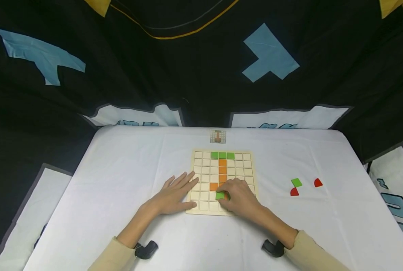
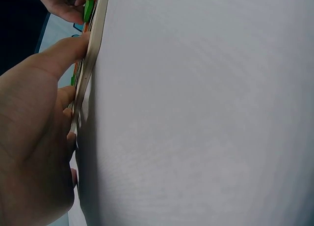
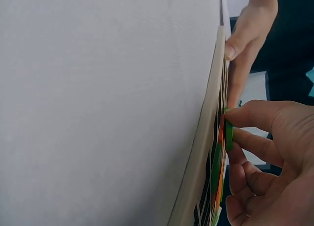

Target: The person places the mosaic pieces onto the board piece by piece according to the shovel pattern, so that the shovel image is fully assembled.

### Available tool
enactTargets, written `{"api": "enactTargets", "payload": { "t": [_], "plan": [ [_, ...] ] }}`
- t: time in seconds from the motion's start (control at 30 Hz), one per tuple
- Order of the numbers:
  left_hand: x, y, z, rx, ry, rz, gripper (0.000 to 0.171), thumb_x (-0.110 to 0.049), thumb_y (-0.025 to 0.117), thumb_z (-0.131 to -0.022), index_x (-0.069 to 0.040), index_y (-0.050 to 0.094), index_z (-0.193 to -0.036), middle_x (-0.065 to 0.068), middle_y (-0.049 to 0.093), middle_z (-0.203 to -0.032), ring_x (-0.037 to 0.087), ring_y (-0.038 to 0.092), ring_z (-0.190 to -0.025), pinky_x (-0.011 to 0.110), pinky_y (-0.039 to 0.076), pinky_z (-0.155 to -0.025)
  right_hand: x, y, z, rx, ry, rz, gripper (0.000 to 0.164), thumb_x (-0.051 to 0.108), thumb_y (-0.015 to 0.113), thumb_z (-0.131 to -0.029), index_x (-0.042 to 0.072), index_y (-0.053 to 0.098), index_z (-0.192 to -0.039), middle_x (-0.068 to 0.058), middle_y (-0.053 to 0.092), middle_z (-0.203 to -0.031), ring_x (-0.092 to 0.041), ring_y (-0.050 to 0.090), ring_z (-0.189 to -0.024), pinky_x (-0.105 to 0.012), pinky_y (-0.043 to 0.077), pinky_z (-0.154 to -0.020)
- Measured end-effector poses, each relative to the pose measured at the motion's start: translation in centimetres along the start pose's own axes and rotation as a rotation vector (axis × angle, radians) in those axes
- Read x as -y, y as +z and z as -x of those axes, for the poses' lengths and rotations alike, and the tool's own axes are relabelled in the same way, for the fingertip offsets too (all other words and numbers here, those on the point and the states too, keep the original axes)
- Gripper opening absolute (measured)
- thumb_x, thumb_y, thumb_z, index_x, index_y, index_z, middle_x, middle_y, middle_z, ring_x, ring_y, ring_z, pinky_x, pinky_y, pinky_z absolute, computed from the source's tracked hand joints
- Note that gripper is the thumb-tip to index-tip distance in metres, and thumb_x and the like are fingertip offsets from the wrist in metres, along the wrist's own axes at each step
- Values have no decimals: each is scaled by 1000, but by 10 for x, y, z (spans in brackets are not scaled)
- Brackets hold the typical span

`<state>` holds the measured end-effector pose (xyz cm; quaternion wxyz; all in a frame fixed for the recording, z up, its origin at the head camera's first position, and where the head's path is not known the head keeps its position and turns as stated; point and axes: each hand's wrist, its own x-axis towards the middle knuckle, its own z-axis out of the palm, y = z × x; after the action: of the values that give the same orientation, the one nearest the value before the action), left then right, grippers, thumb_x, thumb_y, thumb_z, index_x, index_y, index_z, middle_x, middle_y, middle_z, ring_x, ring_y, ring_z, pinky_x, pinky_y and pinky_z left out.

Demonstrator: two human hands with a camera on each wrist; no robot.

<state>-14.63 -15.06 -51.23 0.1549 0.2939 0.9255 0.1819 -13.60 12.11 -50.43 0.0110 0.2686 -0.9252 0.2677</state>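
Note:
A wooden grid board (image 1: 204,206) lies on the white table. My left hand (image 1: 174,195) rests at its left edge with fingers spread and straight, the thumb touching the rim in the left wrist view. Between thumb and fingers my right hand (image 1: 240,195) pinches a green square tile (image 3: 229,136), low over the board's lower middle. A row of green tiles (image 1: 222,155) fills part of the top row. Below it runs a column of orange tiles (image 1: 223,170), with another orange tile (image 1: 214,186) beside its lower end. My right hand hides some cells.
To the right of the board lie a loose green tile (image 1: 296,182), a red rounded piece (image 1: 294,192) touching its corner, and another red piece (image 1: 318,182). A small pattern card (image 1: 218,136) lies beyond the board's far edge. Behind the table hangs a dark curtain (image 1: 188,75).

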Motion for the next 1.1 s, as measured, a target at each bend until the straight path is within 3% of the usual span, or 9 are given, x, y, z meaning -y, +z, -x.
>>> {"api": "enactTargets", "payload": {
  "t": [1.1],
  "plan": [
    [0, 0, 0, 4, 6, -3, 80, -56, 54, -97, -15, 27, -159, 6, 10, -167, 29, 6, -152, 58, 4, -117, 10, 11, -8, -4, -29, 8, 21, 13, 80, -76, 16, 78, -96, 4, 71, -96, -16, 53, -83, -36, 41, -74]
  ]
}}
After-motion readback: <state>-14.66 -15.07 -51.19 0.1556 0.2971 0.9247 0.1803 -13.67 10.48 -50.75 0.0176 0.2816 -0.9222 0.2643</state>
